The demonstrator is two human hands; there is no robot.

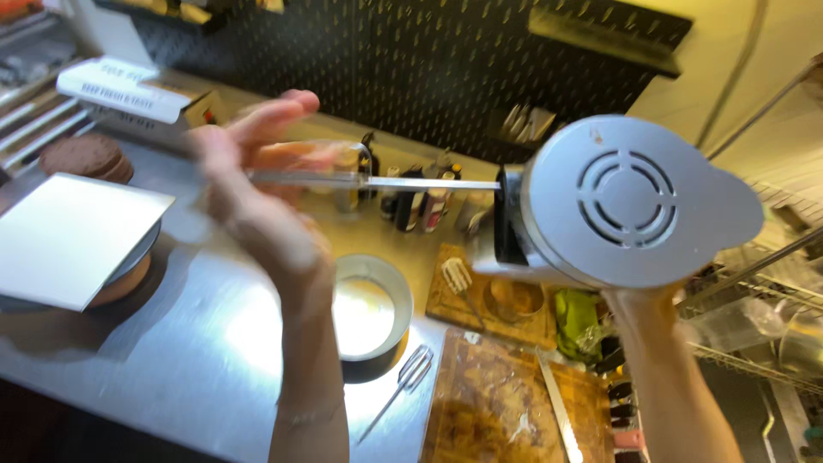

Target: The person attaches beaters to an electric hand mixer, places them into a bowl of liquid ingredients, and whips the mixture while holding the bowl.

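Note:
My right hand grips a grey hand mixer from below and holds it up sideways, its round vent grille towards me. A thin metal beater shaft sticks out of the mixer's left end. My left hand, blurred by motion, holds the far end of that beater at about the same height, its fingers stretched along the wire head. Both hands are raised above the steel counter.
On the counter lie a round metal cake tin and a loose beater. Two wooden boards and a long blade are front right. A turntable with a white square board, dark cake layers and bottles stand behind.

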